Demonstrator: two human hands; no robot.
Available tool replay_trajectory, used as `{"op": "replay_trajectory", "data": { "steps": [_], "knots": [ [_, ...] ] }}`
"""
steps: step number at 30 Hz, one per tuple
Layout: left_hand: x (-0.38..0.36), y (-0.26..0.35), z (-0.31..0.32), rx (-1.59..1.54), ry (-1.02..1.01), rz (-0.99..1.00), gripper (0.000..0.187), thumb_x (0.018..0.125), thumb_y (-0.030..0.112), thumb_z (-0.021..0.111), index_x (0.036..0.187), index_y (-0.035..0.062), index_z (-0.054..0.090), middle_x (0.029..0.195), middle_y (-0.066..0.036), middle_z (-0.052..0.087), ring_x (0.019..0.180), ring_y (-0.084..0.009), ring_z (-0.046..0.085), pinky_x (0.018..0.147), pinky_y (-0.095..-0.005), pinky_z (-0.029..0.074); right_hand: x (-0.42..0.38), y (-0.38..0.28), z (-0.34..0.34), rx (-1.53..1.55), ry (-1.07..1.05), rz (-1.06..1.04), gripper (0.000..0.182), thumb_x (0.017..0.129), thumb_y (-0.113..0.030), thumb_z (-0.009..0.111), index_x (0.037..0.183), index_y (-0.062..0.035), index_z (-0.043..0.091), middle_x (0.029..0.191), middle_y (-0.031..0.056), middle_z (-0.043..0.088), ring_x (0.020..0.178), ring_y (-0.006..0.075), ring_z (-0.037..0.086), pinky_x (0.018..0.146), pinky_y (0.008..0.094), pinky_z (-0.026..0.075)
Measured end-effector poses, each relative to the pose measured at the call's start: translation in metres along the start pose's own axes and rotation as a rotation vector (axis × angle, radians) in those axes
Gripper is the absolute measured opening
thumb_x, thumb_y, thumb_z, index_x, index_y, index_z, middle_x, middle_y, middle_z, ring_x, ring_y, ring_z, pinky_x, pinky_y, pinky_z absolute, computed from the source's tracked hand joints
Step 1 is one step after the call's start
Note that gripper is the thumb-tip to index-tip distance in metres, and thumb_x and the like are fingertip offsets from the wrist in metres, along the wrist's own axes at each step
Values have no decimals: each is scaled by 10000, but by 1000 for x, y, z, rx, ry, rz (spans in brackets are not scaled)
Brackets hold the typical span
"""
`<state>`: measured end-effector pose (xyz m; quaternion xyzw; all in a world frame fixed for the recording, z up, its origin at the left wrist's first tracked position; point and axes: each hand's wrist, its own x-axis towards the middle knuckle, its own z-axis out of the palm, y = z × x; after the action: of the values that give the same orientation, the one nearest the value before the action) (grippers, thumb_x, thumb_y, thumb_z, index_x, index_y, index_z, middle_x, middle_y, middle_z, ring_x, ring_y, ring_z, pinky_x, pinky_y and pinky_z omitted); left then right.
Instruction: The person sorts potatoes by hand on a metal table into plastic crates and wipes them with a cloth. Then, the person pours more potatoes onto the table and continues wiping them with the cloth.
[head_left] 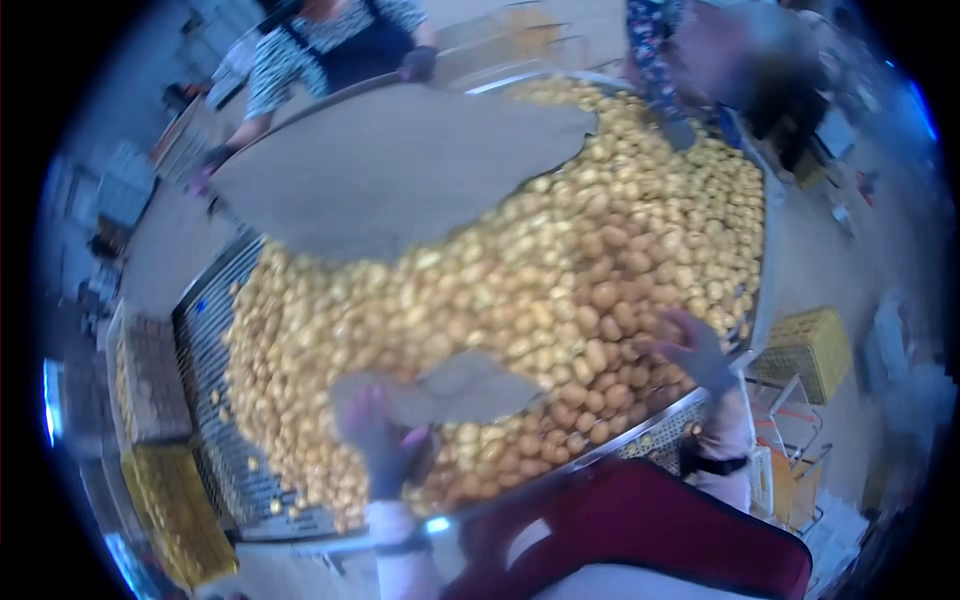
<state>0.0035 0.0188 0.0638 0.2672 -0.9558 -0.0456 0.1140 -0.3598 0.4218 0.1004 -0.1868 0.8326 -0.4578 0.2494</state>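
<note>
Small round yellow-brown produce, like potatoes, lies heaped on a large metal sorting table (252, 470). My left hand (378, 445), gloved and blurred, is over the front left of the heap, beside a flat grey-brown sheet (475, 388); whether it grips the sheet is unclear. A dark roundish thing shows by its thumb. My right hand (695, 352), also gloved, is above the front right edge of the heap, fingers spread and nothing held. A much larger grey-brown sheet (390, 165) covers the back left of the heap.
Across the table, a person in a dark apron (345, 45) has both hands at the large sheet's edge. Another person (740, 60) leans over the back right, a gloved hand on the heap. Full yellow crates stand at the right (808, 350) and lower left (178, 510).
</note>
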Motion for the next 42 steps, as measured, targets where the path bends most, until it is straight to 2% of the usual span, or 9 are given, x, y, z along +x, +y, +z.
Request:
{"op": "replay_trajectory", "data": {
  "steps": [4,10,13,22,26,30,32,37,42],
  "knots": [
    [-3,7,-5,-73,104,-29,910,727,438,797,1506,158,421,1558,-148,377,1463,-420,267,1187,-582,171,-72,57,-47,-845,106,242,653,763,-201,806,1334,-6,555,1309,185,596,1175,328,588,1017,407,465],
    [-16,-5,6,-137,214,-78,422,900,249,703,1299,123,652,1275,-85,663,1278,-302,541,1139,-466,335,-42,15,88,-513,166,-429,573,821,-242,783,1313,-35,574,1260,165,605,1182,338,569,1025,427,455],
    [-39,-24,15,-880,381,-543,320,975,187,634,1252,31,669,1175,-83,701,1113,-188,621,1026,-344,445,-28,-83,205,-366,-74,-752,677,800,-247,778,1395,-57,518,1401,186,511,1332,367,455,1139,467,340],
    [-131,-126,-108,-1075,911,-479,518,1023,255,530,1450,-27,452,1203,-136,646,1128,-204,580,1009,-325,431,22,-149,324,-253,55,-1001,224,926,-130,593,1126,-49,652,1055,122,671,984,323,645,907,426,496],
    [-155,-148,-116,-1063,691,-813,714,975,259,620,1551,22,271,1434,-163,474,1258,-227,499,1059,-386,408,-17,-272,286,-85,200,-1063,279,893,-56,553,1157,-46,646,1072,128,664,964,296,660,857,353,520],
    [-97,-80,-107,-135,582,15,957,848,300,762,1567,40,186,1525,-272,318,1414,-473,300,1145,-566,293,-72,-364,265,-165,262,-1225,327,893,-28,530,1209,-9,615,1110,115,657,988,223,659,871,306,511],
    [-74,-61,-87,-255,574,-190,907,835,343,777,1530,37,282,1390,-260,470,1295,-492,437,1083,-580,381,-103,-398,243,-74,293,-1219,356,881,-13,529,1230,8,599,1145,97,648,1016,185,641,883,296,505],
    [-8,-97,-105,-1264,601,-270,298,988,172,557,1199,-28,619,1157,-158,659,1060,-268,639,897,-398,517,-105,-409,181,-111,601,-1335,351,817,-25,586,1160,-59,652,995,100,634,958,261,636,864,344,495],
    [38,-126,-223,-1150,971,111,369,1005,272,559,1231,-19,580,1052,-99,670,929,-186,651,825,-299,530,-60,-316,166,-120,566,-950,421,828,19,540,1239,-48,599,1250,168,611,1192,270,586,1038,363,448]
  ]
}}
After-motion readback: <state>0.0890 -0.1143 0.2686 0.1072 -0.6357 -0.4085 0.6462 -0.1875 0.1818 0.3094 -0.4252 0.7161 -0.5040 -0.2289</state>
